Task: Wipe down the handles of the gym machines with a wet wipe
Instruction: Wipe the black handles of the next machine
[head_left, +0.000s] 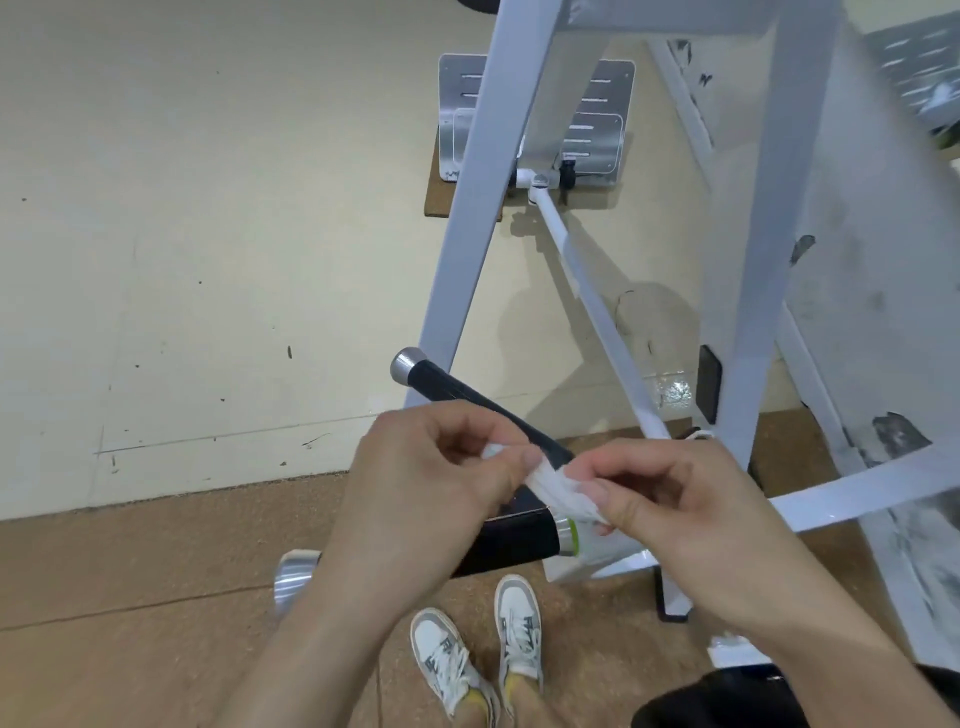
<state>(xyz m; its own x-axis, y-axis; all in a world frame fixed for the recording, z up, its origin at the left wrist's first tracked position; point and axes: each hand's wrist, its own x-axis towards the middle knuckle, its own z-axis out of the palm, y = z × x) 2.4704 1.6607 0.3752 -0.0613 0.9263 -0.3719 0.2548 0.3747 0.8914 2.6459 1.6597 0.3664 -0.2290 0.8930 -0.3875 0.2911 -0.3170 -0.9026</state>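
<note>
Biggest thing in view is the white gym machine frame (470, 218), painted square steel tube splayed out in an A shape over a pale smooth floor (182, 234) that gives way to tan, cork-like matting (130, 561) near the person's feet. Coming off the frame are two handles, and here's where the job sits: the upper handle (447, 387) is a black round grip with a dull silver end cap, angling down toward the hands, while the lower handle (514, 540) is a fatter black grip with a green ring at one end and a shiny metal cap at the other. Neither is being rubbed at this instant; this looks like the prep beat, the wipe being opened out or refolded. The left hand (431, 483) is curled, thumb and fingertips pinching one end of the wet wipe (550, 486); the right hand (675, 509) is likewise curled, nipping the other end. The wipe itself is white, crumpled and twisted into a damp strip between the two hands, right above the handles. Next move, by judgement: spread it flat, wrap it round a grip, and slide along its length.
</note>
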